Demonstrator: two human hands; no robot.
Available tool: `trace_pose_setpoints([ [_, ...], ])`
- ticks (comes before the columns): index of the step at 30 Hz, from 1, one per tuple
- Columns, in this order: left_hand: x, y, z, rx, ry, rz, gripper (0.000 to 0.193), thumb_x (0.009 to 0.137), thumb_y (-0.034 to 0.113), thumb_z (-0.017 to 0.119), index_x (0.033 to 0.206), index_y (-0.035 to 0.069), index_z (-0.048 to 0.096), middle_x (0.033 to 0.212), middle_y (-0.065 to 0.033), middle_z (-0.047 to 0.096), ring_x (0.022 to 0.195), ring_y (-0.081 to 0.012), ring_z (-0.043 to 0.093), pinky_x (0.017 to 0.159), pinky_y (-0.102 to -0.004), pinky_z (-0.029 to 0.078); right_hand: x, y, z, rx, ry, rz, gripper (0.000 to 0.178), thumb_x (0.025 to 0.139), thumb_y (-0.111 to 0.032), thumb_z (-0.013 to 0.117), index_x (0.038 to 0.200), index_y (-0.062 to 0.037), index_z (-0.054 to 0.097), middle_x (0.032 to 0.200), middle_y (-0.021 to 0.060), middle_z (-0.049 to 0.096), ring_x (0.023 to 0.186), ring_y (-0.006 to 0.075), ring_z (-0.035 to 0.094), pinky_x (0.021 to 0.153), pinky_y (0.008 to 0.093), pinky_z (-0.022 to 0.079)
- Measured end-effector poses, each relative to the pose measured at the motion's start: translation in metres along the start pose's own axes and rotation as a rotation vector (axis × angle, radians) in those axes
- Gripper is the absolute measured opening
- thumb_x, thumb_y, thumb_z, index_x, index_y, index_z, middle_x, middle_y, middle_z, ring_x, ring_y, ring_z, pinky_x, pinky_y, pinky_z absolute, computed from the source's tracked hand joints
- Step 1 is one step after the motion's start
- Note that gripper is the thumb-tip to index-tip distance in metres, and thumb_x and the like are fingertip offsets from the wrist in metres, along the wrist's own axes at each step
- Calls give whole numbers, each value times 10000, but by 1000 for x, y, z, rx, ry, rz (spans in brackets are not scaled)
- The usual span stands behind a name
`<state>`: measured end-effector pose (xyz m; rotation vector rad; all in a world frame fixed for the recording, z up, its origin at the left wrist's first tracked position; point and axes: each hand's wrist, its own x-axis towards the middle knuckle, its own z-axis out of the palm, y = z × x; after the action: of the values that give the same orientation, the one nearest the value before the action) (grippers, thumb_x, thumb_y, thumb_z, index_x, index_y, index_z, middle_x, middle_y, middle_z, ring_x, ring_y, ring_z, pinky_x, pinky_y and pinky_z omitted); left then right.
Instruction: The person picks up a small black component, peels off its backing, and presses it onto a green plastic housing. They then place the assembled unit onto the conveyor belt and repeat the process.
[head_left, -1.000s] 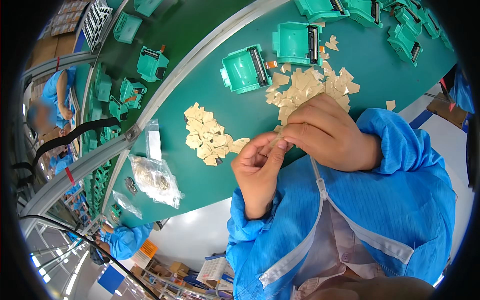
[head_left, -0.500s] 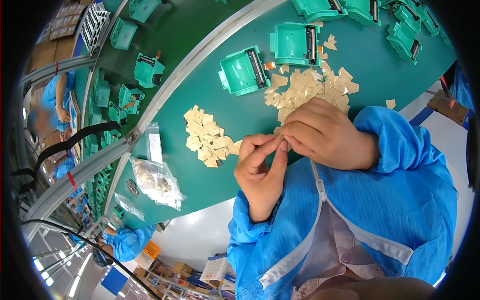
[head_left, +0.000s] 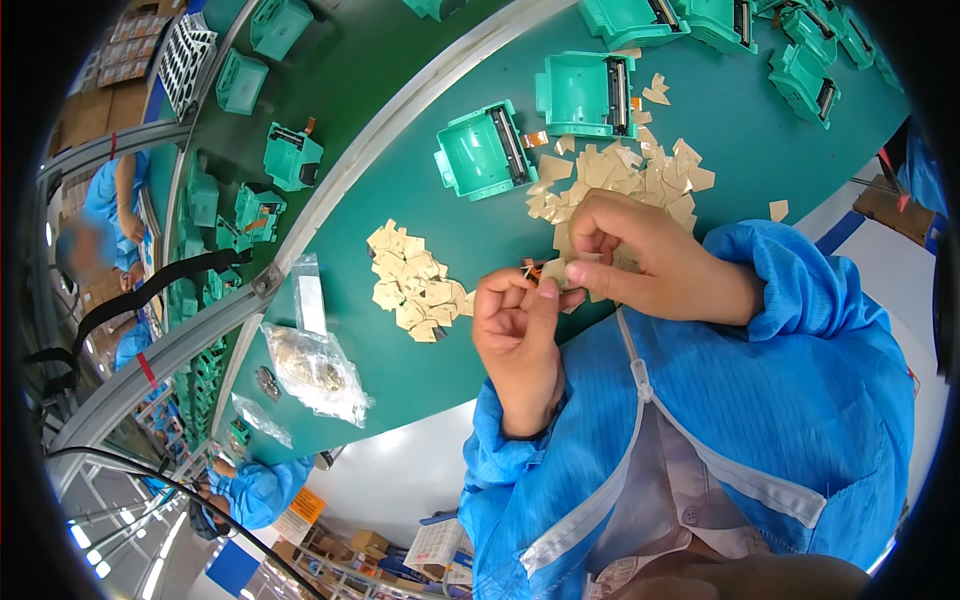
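Between the thumb and fingers of my left hand [head_left: 518,335] is a small cream-coloured flat piece [head_left: 556,270], with a dark and orange bit [head_left: 532,271] sticking out at its left end. My right hand [head_left: 655,262] is closed at the piece's right side, thumb tip against it; its curled fingertips are partly hidden. Behind my right hand lies a loose heap of cream pieces [head_left: 610,175]. To the left of my hands is a second, smaller pile of cream pieces [head_left: 405,275], a few showing dark corners.
Two green plastic housings [head_left: 487,150] with black bars stand beyond the heap, and several more are at the far right. A metal rail [head_left: 385,110] divides the green table from a belt carrying other housings. Clear plastic bags [head_left: 315,370] lie at left. Co-workers in blue sit beyond.
My fingers have spread somewhat, and the cream piece with its dark and orange end now shows between them. The right hand's index finger has lifted and curled. The piles look the same.
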<state>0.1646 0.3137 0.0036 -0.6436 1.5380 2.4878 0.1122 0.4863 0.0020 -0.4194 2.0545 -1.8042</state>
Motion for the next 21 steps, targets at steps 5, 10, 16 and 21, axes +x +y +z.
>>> trace_pose_setpoints([
  [5,2,-3,-4,97,-140,66,231,907,-72,635,1108,10,555,1132,-86,586,883,-109,594,807,-241,502,2,0,0,120,-45,133,96,902,-21,640,989,-10,601,909,84,577,848,191,592,721,321,472],
  [10,3,-1,-16,175,-87,74,210,904,-44,665,1100,-3,603,1009,-46,638,821,-91,572,794,-216,472,5,6,0,-156,6,-201,136,867,-57,666,987,-21,613,917,95,572,860,265,580,745,370,475],
  [16,5,-7,-1,24,46,167,140,923,-42,641,1053,-9,601,1008,-88,671,871,-123,638,789,-245,508,6,3,5,-375,262,-401,156,822,-84,704,958,-48,636,948,84,572,886,285,568,753,386,463],
  [21,7,-15,5,27,121,257,121,953,4,617,1069,-9,583,1002,-110,671,880,-163,643,811,-282,535,7,10,16,-343,229,-366,189,793,-75,742,956,-46,651,966,86,592,874,277,575,737,367,463],
])
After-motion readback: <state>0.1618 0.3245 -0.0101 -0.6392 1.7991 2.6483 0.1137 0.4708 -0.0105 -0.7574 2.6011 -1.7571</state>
